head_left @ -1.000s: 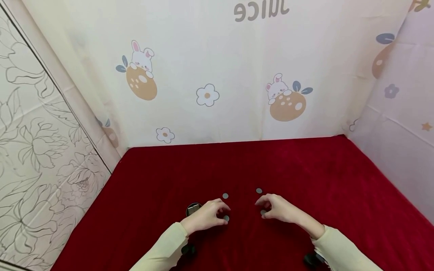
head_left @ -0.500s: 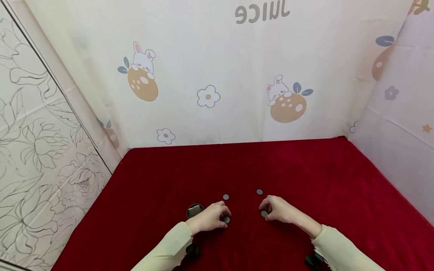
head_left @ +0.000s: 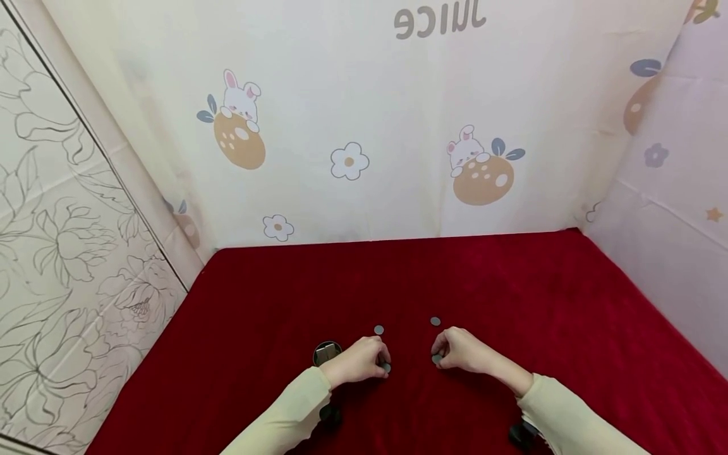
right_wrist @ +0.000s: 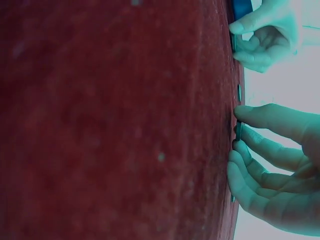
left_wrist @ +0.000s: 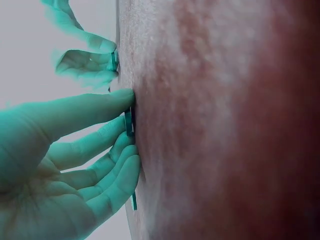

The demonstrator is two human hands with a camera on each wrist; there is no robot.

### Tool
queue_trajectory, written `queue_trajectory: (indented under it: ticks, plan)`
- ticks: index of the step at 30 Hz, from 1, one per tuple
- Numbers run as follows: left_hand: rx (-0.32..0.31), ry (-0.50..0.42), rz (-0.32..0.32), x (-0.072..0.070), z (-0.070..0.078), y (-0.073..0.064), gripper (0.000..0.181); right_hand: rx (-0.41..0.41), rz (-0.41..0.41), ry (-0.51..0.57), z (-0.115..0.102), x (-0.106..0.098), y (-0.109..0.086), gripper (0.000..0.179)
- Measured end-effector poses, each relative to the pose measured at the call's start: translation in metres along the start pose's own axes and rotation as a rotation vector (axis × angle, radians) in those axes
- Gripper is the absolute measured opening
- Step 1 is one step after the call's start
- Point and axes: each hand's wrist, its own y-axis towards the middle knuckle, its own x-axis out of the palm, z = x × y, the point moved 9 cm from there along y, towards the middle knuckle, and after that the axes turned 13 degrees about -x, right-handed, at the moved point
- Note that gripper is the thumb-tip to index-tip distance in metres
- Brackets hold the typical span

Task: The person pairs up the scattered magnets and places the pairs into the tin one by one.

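My left hand (head_left: 359, 360) pinches a small flat grey disc (head_left: 385, 367) between thumb and fingertips, close over the red cloth. Opposite it, my right hand (head_left: 463, 349) holds a similar grey disc (head_left: 436, 358) the same way, by its edges. In the left wrist view, the thumb and fingers sit at either end of the thin dark disc (left_wrist: 128, 122). The right wrist view gives the other disc (right_wrist: 238, 131) edge-on between the right thumb and fingers. Two more grey discs lie flat just beyond the hands, one at left (head_left: 379, 330) and one at right (head_left: 435, 321).
A round dark container (head_left: 327, 354) with silvery rectangular pieces in it stands beside the left wrist, partly covered by it. Red cloth (head_left: 398, 278) covers the table. Patterned curtains (head_left: 398, 126) hang behind and at right, and a floral panel (head_left: 68, 253) borders the left.
Fingers have closed on the two near discs. The left hand has shifted slightly right with its disc, the right hand slightly left with its own. The two far discs stay put.
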Motion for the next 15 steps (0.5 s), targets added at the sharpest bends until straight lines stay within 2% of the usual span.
queue_trajectory:
  ticks: [7,15]
  plan:
    - [-0.016,-0.033,-0.004,0.004,0.006,0.005,0.009,-0.016,-0.018,0.043,-0.009,0.008,0.008,0.012]
    - [-0.018,-0.004,-0.005,0.007,0.015,0.012,0.010,0.000,-0.035,0.038,-0.012,0.015,0.017,0.012]
